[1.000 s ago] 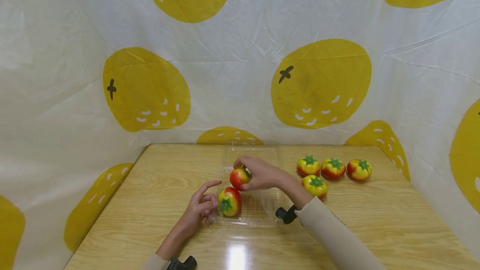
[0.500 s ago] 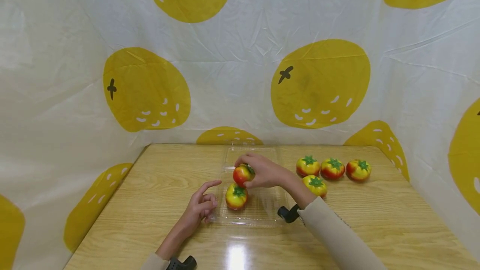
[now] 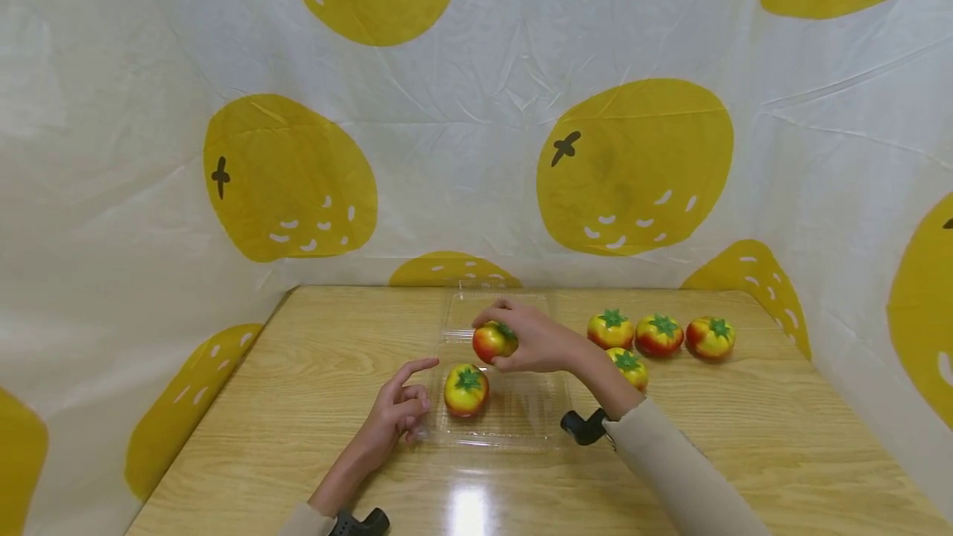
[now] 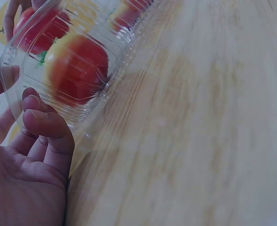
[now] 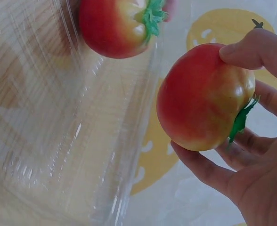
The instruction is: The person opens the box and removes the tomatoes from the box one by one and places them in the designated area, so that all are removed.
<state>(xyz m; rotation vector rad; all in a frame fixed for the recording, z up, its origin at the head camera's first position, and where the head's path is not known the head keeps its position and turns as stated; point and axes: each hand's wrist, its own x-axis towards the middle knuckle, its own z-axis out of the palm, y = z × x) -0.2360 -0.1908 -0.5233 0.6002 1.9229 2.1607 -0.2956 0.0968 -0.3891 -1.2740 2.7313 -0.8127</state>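
My right hand [image 3: 532, 340] grips a red-and-yellow toy tomato [image 5: 202, 96] between thumb and fingers, raised over the back part of a clear plastic clamshell box [image 3: 521, 416]. Its green leaf cap faces the palm. Inside the box, at the left side, another toy tomato [image 3: 466, 391] sits upright with its leaves on top. At the box's left edge is my left hand [image 3: 390, 412], the index finger stretched forward. In the left wrist view, its fingertips [image 4: 39, 115] and another digit lie on either side of the clear rim, pinching it.
Several more toy tomatoes stand at the back right: one [image 3: 610, 329], another [image 3: 658, 335] and a third [image 3: 711, 338] in a row, with one [image 3: 629, 366] in front, partly behind the right forearm. The box's open lid [image 3: 462, 308] lies toward the table's back edge.
The tomato in the box has gone from lying tilted to standing upright. My right hand has lifted its tomato up and to the right, away from it. The left hand stays put.
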